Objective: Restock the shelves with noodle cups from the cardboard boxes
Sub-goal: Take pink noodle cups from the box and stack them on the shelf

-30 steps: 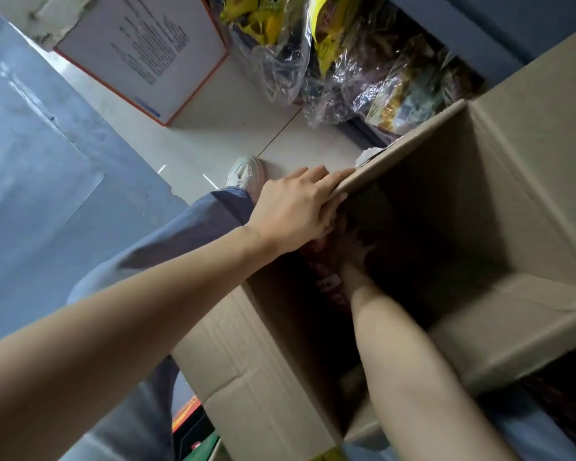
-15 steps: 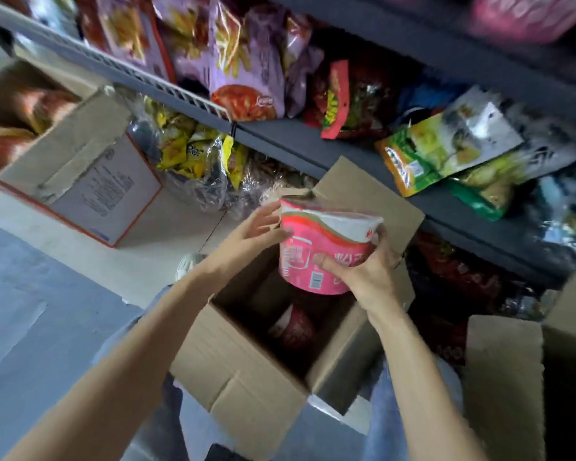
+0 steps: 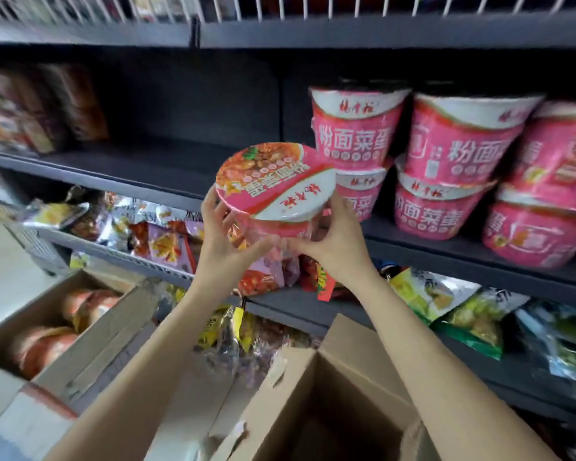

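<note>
I hold a pink noodle cup (image 3: 273, 184) in both hands in front of the dark shelf (image 3: 167, 168), its lid tilted toward me. My left hand (image 3: 226, 241) grips its left side and underside. My right hand (image 3: 333, 241) grips its right side. To the right, several matching pink noodle cups (image 3: 459, 144) stand stacked two high on the same shelf. The open cardboard box (image 3: 316, 404) sits below my arms; its inside is dark.
A second cardboard box (image 3: 90, 331) at the lower left holds reddish cups. Lower shelves carry snack bags (image 3: 439, 294). The shelf space left of the stacked cups is bare. A wire-fronted shelf (image 3: 213, 31) runs overhead.
My hands lifted the pink cup out of the box and up to shelf height. My view rose from the box to the shelf with the stacked cups.
</note>
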